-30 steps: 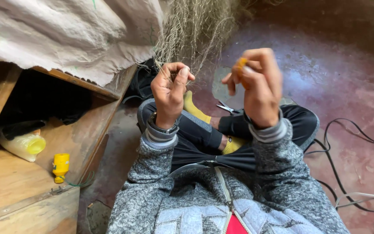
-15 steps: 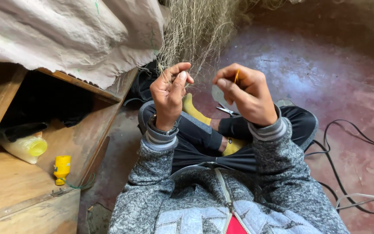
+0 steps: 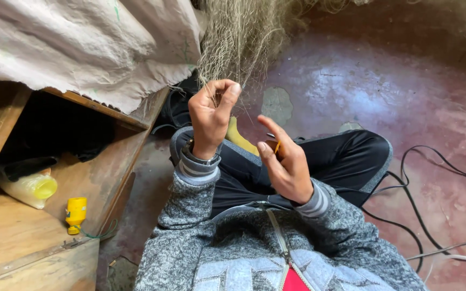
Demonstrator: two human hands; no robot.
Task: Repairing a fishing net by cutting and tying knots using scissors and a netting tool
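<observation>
Cables (image 3: 432, 178) right; yellow spool (image 3: 75, 214) left

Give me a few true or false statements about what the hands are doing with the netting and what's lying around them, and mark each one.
1. The left hand pinches strands of the fine pale fishing net. True.
2. The right hand holds a small orange tool. True.
3. The small yellow plastic spool lies on the reddish floor. False: it stands on the wooden shelf.
4. The black cables run across the person's lap. False: they lie on the floor to the right.
</observation>
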